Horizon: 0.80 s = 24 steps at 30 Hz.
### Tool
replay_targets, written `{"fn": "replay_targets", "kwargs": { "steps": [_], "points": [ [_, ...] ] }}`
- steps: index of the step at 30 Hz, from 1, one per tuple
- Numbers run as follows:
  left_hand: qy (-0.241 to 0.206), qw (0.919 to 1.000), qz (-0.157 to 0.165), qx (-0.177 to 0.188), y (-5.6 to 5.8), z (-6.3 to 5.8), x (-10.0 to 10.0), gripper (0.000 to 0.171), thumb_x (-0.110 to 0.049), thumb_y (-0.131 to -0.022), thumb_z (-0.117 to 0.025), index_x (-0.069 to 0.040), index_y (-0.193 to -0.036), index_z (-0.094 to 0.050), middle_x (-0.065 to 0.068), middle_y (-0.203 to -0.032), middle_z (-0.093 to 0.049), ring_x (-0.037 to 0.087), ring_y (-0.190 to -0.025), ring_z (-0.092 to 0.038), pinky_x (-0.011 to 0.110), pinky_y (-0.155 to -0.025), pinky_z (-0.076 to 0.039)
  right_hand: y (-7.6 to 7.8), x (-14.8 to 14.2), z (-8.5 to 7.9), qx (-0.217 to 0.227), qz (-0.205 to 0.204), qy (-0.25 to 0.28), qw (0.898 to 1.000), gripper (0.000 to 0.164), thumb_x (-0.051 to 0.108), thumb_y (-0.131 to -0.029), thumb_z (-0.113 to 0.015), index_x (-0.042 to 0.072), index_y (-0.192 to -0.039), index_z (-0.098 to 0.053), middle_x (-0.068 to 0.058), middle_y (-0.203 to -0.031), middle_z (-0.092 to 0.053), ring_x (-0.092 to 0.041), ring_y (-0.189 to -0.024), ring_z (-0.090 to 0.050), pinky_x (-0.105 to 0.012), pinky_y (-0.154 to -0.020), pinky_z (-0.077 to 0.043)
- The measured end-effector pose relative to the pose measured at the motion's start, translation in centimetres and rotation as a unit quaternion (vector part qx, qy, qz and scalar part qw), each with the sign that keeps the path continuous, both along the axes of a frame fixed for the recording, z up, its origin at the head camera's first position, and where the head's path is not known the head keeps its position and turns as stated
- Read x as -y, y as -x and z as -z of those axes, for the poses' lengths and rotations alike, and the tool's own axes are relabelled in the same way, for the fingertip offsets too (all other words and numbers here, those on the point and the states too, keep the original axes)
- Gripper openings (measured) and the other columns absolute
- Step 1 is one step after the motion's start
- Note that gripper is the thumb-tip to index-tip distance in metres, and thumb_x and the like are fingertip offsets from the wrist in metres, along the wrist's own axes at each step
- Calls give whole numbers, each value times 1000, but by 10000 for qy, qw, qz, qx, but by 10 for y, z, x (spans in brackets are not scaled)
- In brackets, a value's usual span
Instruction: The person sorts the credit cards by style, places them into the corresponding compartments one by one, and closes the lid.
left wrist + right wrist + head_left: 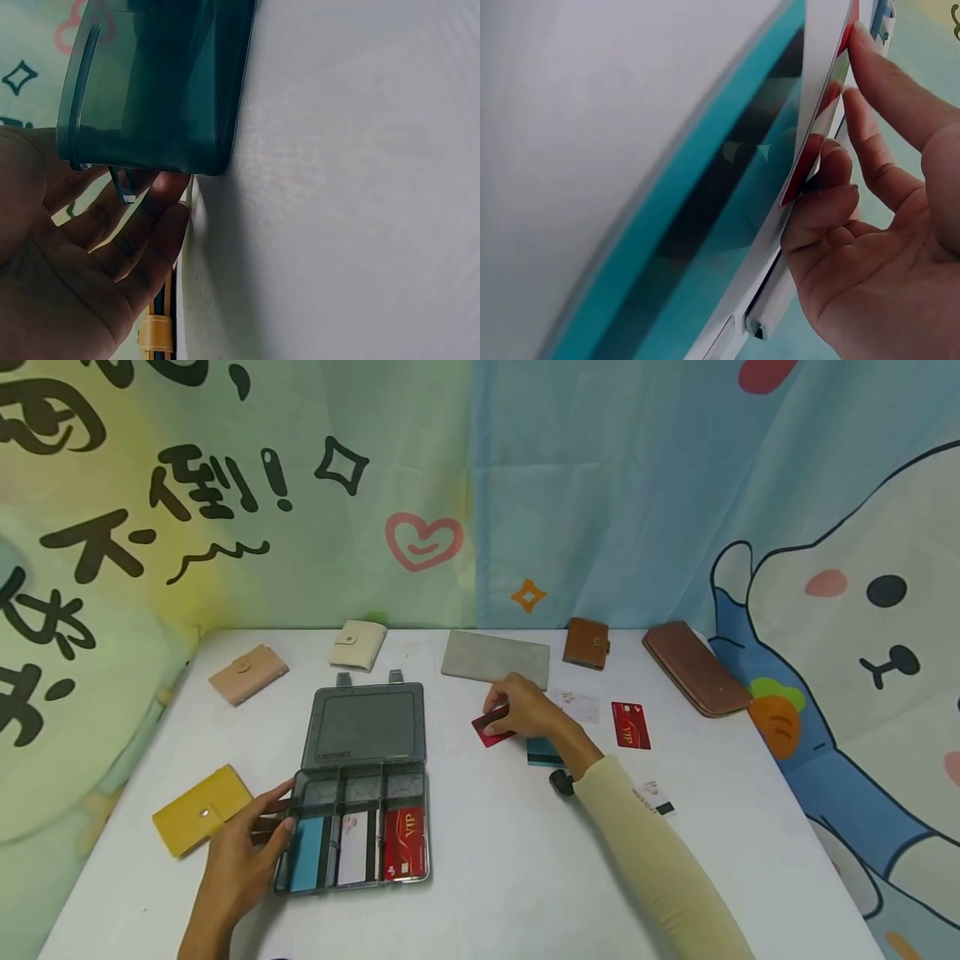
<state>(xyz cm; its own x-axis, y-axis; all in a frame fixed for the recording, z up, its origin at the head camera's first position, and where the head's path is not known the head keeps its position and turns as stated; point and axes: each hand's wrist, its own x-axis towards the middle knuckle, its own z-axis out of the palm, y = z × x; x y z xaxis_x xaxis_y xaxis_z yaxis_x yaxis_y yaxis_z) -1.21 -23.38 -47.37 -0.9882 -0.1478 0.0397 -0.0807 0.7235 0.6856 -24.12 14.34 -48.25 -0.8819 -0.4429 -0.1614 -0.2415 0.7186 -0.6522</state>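
Observation:
In the head view, my left hand (pixel 243 847) holds the left side of a dark clear plastic card case (pixel 363 723), thumb at its rim. The left wrist view has the fingers (pixel 161 240) against the case wall (pixel 172 97) beside a small latch. The case lies with its lid back; its front compartments hold a blue card (pixel 306 853), a white card (pixel 352 847) and a red VIP card (pixel 404 842). To the right, my right hand (pixel 528 708) pinches another red card (pixel 491 731), tilted over the table. A teal card with a black stripe (pixel 705 180) lies beneath that hand.
Right of the case lie a white card (pixel 576 706), a red VIP card (pixel 631 725) and another white card (pixel 654 795). Along the back are several wallets, including a grey one (pixel 487 656) and a long brown one (pixel 697 668). A yellow wallet (pixel 201 810) lies beside my left hand.

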Motion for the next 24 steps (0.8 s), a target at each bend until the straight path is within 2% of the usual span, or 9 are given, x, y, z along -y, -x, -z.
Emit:
{"fn": "replay_targets", "kwargs": {
  "steps": [4, 11, 17, 20, 24],
  "points": [
    [12, 10000, -12, 17, 0, 0, 0, 58, -4, -95, -64, -20, -148, -48, 17, -126, -66, 33, -103, -68, 47, -87, -59, -5, 4, -1, -23, 18, -96, 9999, 18, 21, -78, -86, 16, -87, -72, -6, -106, -57, -21, -102, -52, -36, -86, -51],
    [24, 10000, 3, -17, 1, 1, 0, 58, -4, -95, -64, -20, -148, -48, 17, -125, -66, 33, -102, -68, 47, -86, -59, -16, 12, -2, -250, 159, -591, 9978, 32, 29, -80, -85, 16, -103, -66, -2, -105, -58, -18, -97, -56, -36, -87, -53],
    [36, 10000, -10, 23, 1, 1, -1, 58, -3, -95, -64, -20, -148, -49, 17, -126, -66, 32, -101, -68, 47, -86, -59, -25, 17, -3, -171, 50, -810, 9966, 29, 33, -79, -85, 17, -92, -64, -1, -97, -57, -17, -89, -55, -32, -77, -49],
    [35, 10000, -30, 86, 2, 1, -1, 58, -4, -95, -64, -20, -148, -48, 18, -127, -65, 32, -101, -68, 47, -86, -59, -31, 20, -7, -33, -58, -539, 9985, 26, 33, -82, -82, 18, -88, -62, 2, -86, -60, -15, -80, -56, -29, -70, -48],
    [32, 9999, -61, 120, 1, 0, -2, 58, -4, -95, -63, -20, -149, -48, 17, -127, -65, 33, -103, -68, 48, -87, -59, -41, 25, -16, -24, -379, 501, 9980, 18, 25, -89, -77, 18, -95, -61, 1, -79, -61, -14, -69, -54, -27, -62, -46]
  ]
}}
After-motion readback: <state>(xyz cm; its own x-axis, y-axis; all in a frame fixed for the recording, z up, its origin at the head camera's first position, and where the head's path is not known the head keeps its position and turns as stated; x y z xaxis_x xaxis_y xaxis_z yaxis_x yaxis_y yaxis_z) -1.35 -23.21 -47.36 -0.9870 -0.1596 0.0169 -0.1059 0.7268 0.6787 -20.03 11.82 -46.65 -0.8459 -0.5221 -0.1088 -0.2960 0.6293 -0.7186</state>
